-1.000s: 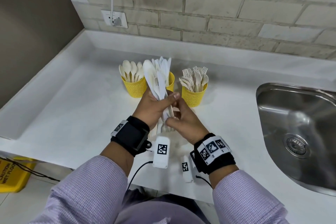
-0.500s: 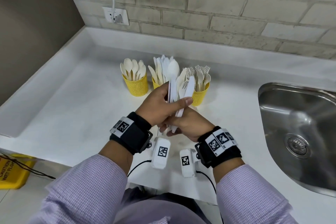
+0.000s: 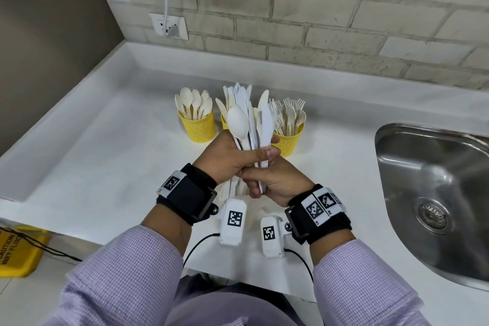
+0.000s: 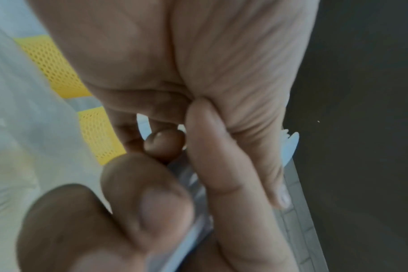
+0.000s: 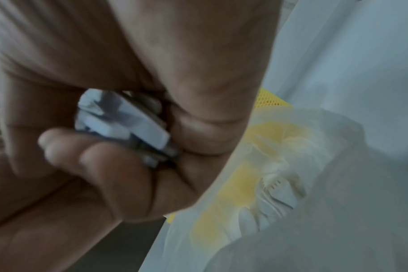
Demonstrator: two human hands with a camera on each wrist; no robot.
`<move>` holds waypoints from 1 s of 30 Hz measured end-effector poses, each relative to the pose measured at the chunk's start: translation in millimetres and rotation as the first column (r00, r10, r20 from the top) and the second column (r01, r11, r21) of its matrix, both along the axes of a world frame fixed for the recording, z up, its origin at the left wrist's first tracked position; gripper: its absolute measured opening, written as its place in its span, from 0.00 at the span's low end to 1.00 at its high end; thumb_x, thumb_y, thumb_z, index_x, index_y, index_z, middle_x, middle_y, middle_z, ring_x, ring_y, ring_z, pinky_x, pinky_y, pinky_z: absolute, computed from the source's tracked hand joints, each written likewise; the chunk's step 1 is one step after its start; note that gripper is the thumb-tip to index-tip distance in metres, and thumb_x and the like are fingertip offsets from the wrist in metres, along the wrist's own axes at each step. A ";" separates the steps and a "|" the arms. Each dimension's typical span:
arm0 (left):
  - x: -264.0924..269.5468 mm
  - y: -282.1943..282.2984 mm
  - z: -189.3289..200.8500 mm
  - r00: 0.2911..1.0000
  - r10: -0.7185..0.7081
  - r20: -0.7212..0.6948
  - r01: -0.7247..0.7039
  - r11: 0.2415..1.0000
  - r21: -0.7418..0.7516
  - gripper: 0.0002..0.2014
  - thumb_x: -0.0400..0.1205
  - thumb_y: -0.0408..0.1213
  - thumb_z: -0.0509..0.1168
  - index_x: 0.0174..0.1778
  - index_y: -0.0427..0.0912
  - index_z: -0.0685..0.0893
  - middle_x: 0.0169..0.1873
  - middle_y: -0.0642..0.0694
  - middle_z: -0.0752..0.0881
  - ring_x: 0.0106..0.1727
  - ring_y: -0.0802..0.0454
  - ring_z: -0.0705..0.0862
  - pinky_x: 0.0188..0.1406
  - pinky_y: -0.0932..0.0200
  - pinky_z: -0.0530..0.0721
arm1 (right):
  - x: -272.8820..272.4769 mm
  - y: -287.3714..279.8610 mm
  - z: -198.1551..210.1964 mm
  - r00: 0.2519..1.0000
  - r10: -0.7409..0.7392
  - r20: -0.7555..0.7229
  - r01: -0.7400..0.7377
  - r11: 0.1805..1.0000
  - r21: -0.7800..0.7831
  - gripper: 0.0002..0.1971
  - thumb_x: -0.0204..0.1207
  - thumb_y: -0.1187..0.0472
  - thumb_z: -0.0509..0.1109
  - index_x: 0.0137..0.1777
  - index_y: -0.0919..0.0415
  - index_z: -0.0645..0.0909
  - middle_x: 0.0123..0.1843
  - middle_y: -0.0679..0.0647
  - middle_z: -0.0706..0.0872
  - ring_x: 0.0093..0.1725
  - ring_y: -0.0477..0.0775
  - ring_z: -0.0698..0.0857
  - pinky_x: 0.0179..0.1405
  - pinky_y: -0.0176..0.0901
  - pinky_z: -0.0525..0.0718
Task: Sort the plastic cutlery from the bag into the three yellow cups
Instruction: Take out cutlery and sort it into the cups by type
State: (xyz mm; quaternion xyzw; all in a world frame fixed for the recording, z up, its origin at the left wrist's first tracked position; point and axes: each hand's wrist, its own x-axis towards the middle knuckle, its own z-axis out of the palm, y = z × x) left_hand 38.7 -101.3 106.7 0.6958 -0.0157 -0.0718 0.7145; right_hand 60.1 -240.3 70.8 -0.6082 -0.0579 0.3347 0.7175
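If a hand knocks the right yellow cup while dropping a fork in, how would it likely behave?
The right cup is probably light: its wall is thin mesh. The forks stand tall above its rim, so it looks top-heavy and apt to tip. On the smooth white counter it may slide first.

Three cups stand in a row on the tabletop (image 3: 111, 156), near the back wall: the left cup (image 3: 197, 128) holds spoons, the middle cup (image 3: 224, 122) knives, the right cup (image 3: 289, 140) forks. Both hands meet before the middle cup, left hand (image 3: 230, 157) above right hand (image 3: 280, 182), with a bundle (image 3: 251, 124) upright between them. The sink (image 3: 434, 188) lies to the right.
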 end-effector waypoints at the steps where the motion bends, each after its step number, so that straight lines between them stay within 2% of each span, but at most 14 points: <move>1: -0.3 -0.3 1.2 1.000 0.012 0.005 -0.012 1.000 0.019 0.15 0.77 0.36 0.80 0.59 0.38 0.90 0.51 0.35 0.93 0.48 0.34 0.93 0.40 0.38 0.92 | -0.5 -0.9 1.5 1.000 0.006 0.004 -0.006 1.000 0.007 0.09 0.73 0.74 0.78 0.49 0.67 0.82 0.28 0.58 0.77 0.25 0.54 0.74 0.26 0.41 0.71; 3: -0.2 -2.4 3.1 0.997 0.064 0.037 -0.067 0.994 0.086 0.12 0.76 0.36 0.81 0.51 0.35 0.91 0.42 0.36 0.93 0.39 0.39 0.92 0.34 0.46 0.91 | -1.4 -1.4 3.8 0.999 0.027 0.018 -0.027 0.999 0.022 0.07 0.77 0.76 0.74 0.48 0.67 0.82 0.32 0.62 0.80 0.29 0.57 0.79 0.24 0.41 0.72; 5: -0.4 -5.3 3.8 0.992 0.109 0.067 -0.116 0.987 0.108 0.09 0.74 0.34 0.82 0.46 0.37 0.92 0.39 0.40 0.94 0.38 0.44 0.92 0.36 0.51 0.90 | -2.5 0.4 4.4 1.000 0.012 0.014 -0.013 1.000 0.013 0.07 0.76 0.78 0.73 0.46 0.68 0.81 0.32 0.64 0.80 0.29 0.58 0.80 0.22 0.40 0.71; 8: -1.4 -7.4 4.2 0.998 0.025 0.051 -0.030 0.995 0.100 0.10 0.75 0.32 0.80 0.51 0.38 0.91 0.44 0.42 0.95 0.48 0.47 0.93 0.51 0.53 0.90 | -4.3 3.4 3.8 1.000 0.026 0.015 -0.026 0.999 -0.039 0.12 0.75 0.81 0.69 0.35 0.67 0.78 0.26 0.61 0.77 0.25 0.56 0.75 0.19 0.36 0.65; 10: -2.7 -7.1 3.1 0.998 -0.038 0.040 0.035 0.997 0.069 0.13 0.78 0.30 0.78 0.58 0.38 0.90 0.51 0.38 0.94 0.59 0.41 0.92 0.65 0.47 0.87 | -3.9 2.0 4.3 1.000 0.022 0.017 -0.021 0.997 -0.069 0.17 0.74 0.82 0.67 0.30 0.62 0.76 0.24 0.57 0.74 0.24 0.53 0.72 0.19 0.33 0.62; 11: -3.2 -6.7 2.5 0.998 -0.039 0.044 0.036 0.998 0.054 0.12 0.79 0.30 0.76 0.59 0.39 0.90 0.53 0.38 0.93 0.62 0.41 0.91 0.69 0.43 0.86 | -3.0 0.7 4.6 1.000 0.007 0.013 -0.006 0.997 -0.079 0.18 0.74 0.81 0.66 0.29 0.60 0.76 0.24 0.56 0.73 0.24 0.52 0.71 0.20 0.33 0.61; 14: -5.3 -7.3 2.8 0.997 -0.028 0.069 0.025 0.999 0.042 0.11 0.83 0.31 0.73 0.60 0.46 0.90 0.56 0.41 0.93 0.64 0.44 0.90 0.69 0.30 0.83 | -3.0 0.4 6.8 1.000 -0.018 0.007 0.019 0.999 -0.047 0.12 0.73 0.81 0.67 0.42 0.63 0.79 0.29 0.59 0.77 0.26 0.52 0.74 0.23 0.37 0.66; 17: -7.6 -7.5 2.8 0.996 -0.043 0.084 0.037 0.996 0.079 0.12 0.86 0.32 0.69 0.65 0.45 0.88 0.59 0.45 0.92 0.67 0.43 0.88 0.65 0.22 0.82 | -4.2 3.0 7.6 0.999 -0.045 0.001 0.045 0.999 -0.013 0.16 0.70 0.81 0.68 0.56 0.67 0.81 0.37 0.63 0.79 0.29 0.51 0.77 0.24 0.39 0.71; 20: -8.6 -11.4 2.4 0.993 -0.017 0.117 0.004 0.994 0.110 0.12 0.84 0.30 0.72 0.63 0.41 0.89 0.58 0.44 0.93 0.65 0.45 0.89 0.69 0.32 0.83 | -5.3 7.1 10.4 0.995 -0.081 0.055 0.086 0.992 -0.087 0.16 0.69 0.78 0.65 0.51 0.60 0.84 0.38 0.61 0.81 0.27 0.47 0.76 0.24 0.37 0.70; 22: -9.5 -13.9 3.1 0.989 0.040 0.141 -0.054 0.993 0.102 0.10 0.82 0.29 0.74 0.58 0.43 0.90 0.53 0.44 0.94 0.62 0.46 0.90 0.70 0.39 0.84 | -7.4 9.8 13.0 0.989 -0.103 0.104 0.112 0.990 -0.083 0.18 0.69 0.78 0.64 0.49 0.55 0.83 0.34 0.54 0.83 0.26 0.44 0.76 0.25 0.38 0.69; 25: -8.2 -13.6 5.5 0.983 0.072 0.168 -0.091 0.990 0.109 0.06 0.84 0.32 0.72 0.54 0.46 0.90 0.51 0.43 0.94 0.60 0.45 0.91 0.67 0.44 0.87 | -8.1 8.0 14.3 0.994 -0.073 0.083 0.075 0.997 -0.021 0.22 0.71 0.81 0.67 0.62 0.61 0.77 0.34 0.51 0.85 0.29 0.50 0.80 0.25 0.41 0.76; 27: -5.9 -9.5 8.3 0.982 0.093 0.163 -0.108 0.990 0.088 0.07 0.87 0.30 0.68 0.58 0.39 0.88 0.50 0.40 0.94 0.56 0.45 0.92 0.60 0.51 0.89 | -6.0 1.2 13.8 0.998 0.020 0.063 -0.019 1.000 -0.018 0.23 0.74 0.80 0.72 0.68 0.68 0.77 0.40 0.56 0.86 0.38 0.55 0.85 0.34 0.45 0.86; 28: -4.8 -6.2 9.6 0.983 0.105 0.152 -0.116 0.991 0.067 0.07 0.88 0.29 0.65 0.60 0.36 0.86 0.49 0.39 0.93 0.54 0.45 0.93 0.56 0.53 0.89 | -5.4 -2.6 13.0 0.996 0.070 0.053 -0.069 0.997 -0.023 0.21 0.75 0.77 0.75 0.68 0.72 0.78 0.43 0.58 0.86 0.43 0.57 0.86 0.41 0.47 0.88; 30: -2.9 1.4 11.6 0.983 0.124 0.135 -0.131 0.991 0.038 0.07 0.89 0.28 0.63 0.61 0.38 0.83 0.46 0.38 0.92 0.51 0.42 0.93 0.52 0.49 0.91 | -4.4 -9.0 13.4 0.994 0.114 -0.003 -0.114 0.993 -0.009 0.20 0.77 0.72 0.78 0.66 0.75 0.79 0.47 0.62 0.83 0.48 0.61 0.87 0.49 0.50 0.90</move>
